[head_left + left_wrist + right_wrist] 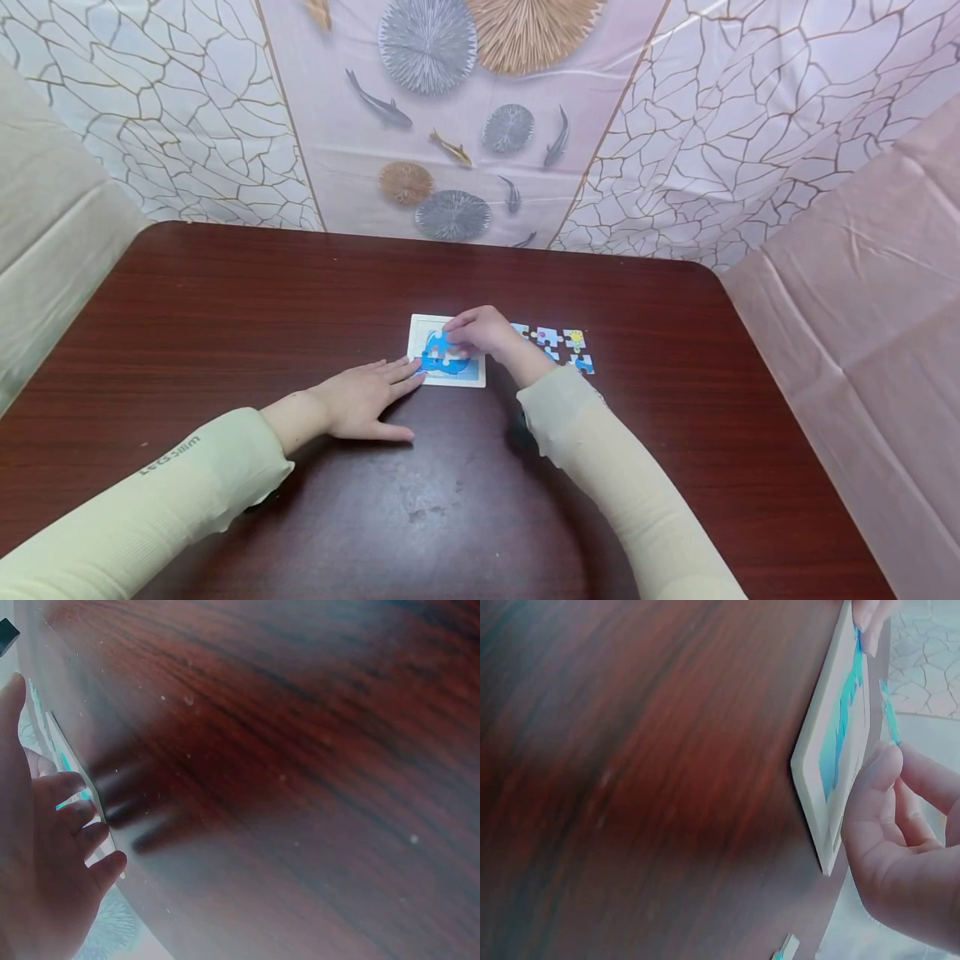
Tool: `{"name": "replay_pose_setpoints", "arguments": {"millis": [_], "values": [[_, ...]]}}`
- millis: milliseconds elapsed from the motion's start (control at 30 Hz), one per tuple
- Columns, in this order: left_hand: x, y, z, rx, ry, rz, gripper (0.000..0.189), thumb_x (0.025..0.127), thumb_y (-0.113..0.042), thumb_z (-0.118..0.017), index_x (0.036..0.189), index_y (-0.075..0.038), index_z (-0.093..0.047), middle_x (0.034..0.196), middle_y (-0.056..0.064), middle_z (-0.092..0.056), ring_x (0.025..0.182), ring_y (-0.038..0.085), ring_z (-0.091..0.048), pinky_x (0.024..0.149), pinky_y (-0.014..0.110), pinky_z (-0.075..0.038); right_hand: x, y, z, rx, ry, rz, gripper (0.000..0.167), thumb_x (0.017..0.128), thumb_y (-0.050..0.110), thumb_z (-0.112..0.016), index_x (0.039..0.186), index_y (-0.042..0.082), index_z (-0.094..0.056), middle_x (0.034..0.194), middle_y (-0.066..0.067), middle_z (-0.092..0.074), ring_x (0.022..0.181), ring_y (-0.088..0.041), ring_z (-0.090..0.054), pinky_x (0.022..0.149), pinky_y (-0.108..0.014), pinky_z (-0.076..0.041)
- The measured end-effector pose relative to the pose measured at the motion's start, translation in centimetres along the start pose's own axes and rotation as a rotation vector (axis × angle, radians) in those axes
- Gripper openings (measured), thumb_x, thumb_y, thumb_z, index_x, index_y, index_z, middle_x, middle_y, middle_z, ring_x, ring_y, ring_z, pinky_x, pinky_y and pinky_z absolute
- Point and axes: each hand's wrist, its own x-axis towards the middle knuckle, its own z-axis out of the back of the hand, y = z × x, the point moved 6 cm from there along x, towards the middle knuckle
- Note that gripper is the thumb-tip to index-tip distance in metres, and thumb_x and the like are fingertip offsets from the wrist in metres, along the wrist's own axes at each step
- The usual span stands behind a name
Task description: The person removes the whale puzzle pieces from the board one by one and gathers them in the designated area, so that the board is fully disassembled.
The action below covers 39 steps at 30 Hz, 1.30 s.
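Note:
A small white-rimmed jigsaw tray (472,382) lies on the table, with blue picture pieces (454,366) fitted in its lower part. Over it, my right hand (491,336) pinches a blue jigsaw piece (889,712) between thumb and forefinger. The right wrist view shows that piece raised above the tray, tilted on edge. My left hand (365,402) lies with its fingers spread, fingertips on the tray's left edge and thumb out over the table. Part of the picture is hidden behind the right hand.
Several loose jigsaw pieces (575,338) lie right of the tray, some partly hidden by the right wrist. The dark wooden table (225,308) runs back to a patterned cloth (450,142), and plain cloth (855,275) hangs at the sides.

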Motion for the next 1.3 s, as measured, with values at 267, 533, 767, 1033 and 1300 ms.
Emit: {"name": "replay_pose_setpoints", "arguments": {"millis": [267, 533, 767, 1033, 1300], "values": [[0.1, 0.2, -0.3, -0.021, 0.015, 0.014, 0.089, 0.106, -0.055, -0.07, 0.168, 0.004, -0.046, 0.18, 0.028, -0.037, 0.168, 0.047, -0.036, 0.137, 0.063, -0.033, -0.5, -0.4, 1.7, 0.003, 0.024, 0.011, 0.031, 0.107, 0.0, -0.071, 0.137, -0.011, -0.073, 0.119, -0.021, -0.077, 0.067, -0.007, -0.065, 0.068, -0.016, -0.059], [0.1, 0.1, -0.1, -0.018, 0.015, 0.009, 0.091, 0.106, -0.058, -0.07, 0.169, 0.003, -0.046, 0.18, 0.027, -0.037, 0.168, 0.047, -0.036, 0.137, 0.064, -0.033, -0.9, -0.7, 3.3, -0.01, 0.032, 0.017, 0.034, 0.107, 0.0, -0.071, 0.139, -0.012, -0.072, 0.133, -0.027, -0.076, 0.071, -0.006, -0.067, 0.068, -0.015, -0.06], [0.0, -0.1, 0.1, -0.002, 0.004, 0.007, 0.09, 0.105, -0.058, -0.07, 0.169, 0.002, -0.046, 0.18, 0.026, -0.038, 0.168, 0.046, -0.037, 0.137, 0.063, -0.034, -1.1, -1.6, 4.7, -0.06, 0.026, 0.003, 0.035, 0.108, 0.003, -0.071, 0.14, -0.01, -0.072, 0.121, -0.02, -0.079, 0.081, -0.01, -0.068, 0.069, -0.016, -0.059], [-0.1, -0.1, 0.0, -0.004, -0.002, -0.002, 0.09, 0.106, -0.056, -0.069, 0.169, 0.003, -0.046, 0.179, 0.027, -0.038, 0.168, 0.046, -0.037, 0.137, 0.064, -0.033, -1.4, -2.7, 6.1, -0.129, 0.015, -0.008, 0.034, 0.109, 0.008, -0.072, 0.139, -0.007, -0.074, 0.118, -0.019, -0.081, 0.086, -0.014, -0.07, 0.073, -0.017, -0.06], [0.0, 0.0, -0.1, -0.004, -0.002, -0.005, 0.089, 0.106, -0.056, -0.069, 0.169, 0.003, -0.046, 0.179, 0.027, -0.038, 0.168, 0.046, -0.037, 0.136, 0.064, -0.034, -1.8, -3.8, 7.5, -0.153, 0.008, -0.011, 0.036, 0.11, 0.009, -0.071, 0.142, -0.008, -0.072, 0.134, -0.026, -0.077, 0.087, -0.013, -0.07, 0.075, -0.018, -0.061]]}}
